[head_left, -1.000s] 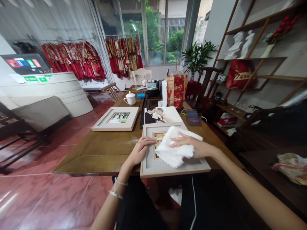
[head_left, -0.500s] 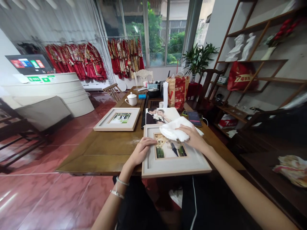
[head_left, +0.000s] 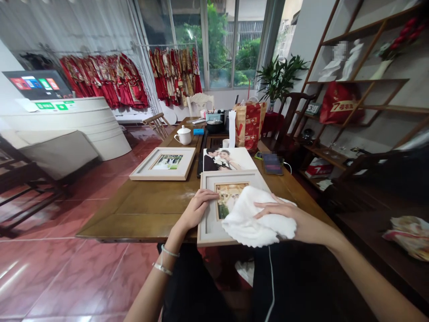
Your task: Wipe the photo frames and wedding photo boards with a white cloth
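A pale wooden picture frame (head_left: 209, 223) with a wedding photo lies flat at the near edge of the wooden table (head_left: 147, 210). My left hand (head_left: 196, 210) rests on the frame's left border, fingers stretched flat toward the photo. My right hand (head_left: 295, 219) presses a white cloth (head_left: 253, 219) onto the frame's near right part, fingers spread over the cloth. The cloth hides much of the photo and the frame's near right corner.
A second framed photo (head_left: 164, 163) lies to the left, an unframed print (head_left: 228, 159) just beyond my frame. A phone (head_left: 271, 163), a red paper bag (head_left: 248, 125), a white teapot (head_left: 184, 135) and tea things stand farther back. Shelves line the right wall.
My right hand has swept the cloth from the frame's far right corner back toward me, over the near right part. The left hand has stayed on the left border.
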### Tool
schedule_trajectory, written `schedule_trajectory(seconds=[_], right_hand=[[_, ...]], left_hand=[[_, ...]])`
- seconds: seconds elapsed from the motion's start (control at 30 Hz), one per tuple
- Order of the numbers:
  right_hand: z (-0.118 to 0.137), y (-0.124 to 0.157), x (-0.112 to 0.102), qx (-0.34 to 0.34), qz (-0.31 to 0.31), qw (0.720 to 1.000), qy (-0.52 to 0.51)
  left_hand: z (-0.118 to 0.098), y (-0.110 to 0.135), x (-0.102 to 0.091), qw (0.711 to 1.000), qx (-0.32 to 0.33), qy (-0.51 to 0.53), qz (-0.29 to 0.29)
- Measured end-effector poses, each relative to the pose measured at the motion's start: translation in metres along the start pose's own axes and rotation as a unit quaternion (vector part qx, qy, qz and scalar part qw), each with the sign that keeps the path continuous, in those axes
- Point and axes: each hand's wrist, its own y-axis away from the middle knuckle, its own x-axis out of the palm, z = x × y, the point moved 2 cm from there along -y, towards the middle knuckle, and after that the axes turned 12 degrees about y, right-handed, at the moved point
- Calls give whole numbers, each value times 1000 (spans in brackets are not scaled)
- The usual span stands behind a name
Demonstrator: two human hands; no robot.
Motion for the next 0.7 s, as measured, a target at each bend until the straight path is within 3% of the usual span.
schedule_trajectory(seconds=[0.1,0.2,0.37,0.43,0.53,0.7], right_hand=[[-12,-2,-3,6,-19,999,33],[-29,-22,-1,23,-75,992,96],[-34,-71,5,134,-174,959,181],[-26,-83,11,161,-162,951,208],[-8,-82,20,144,-108,962,204],[20,-26,19,35,-26,995,86]], left_hand=[[1,1,-1,1000,-7,-12,-10],[6,3,-1,999,-16,-24,-21],[15,6,-2,999,-23,-33,-22],[17,7,-2,999,-31,-38,-19],[18,8,-1,998,-36,-39,-21],[19,6,-2,998,-45,-39,-13]])
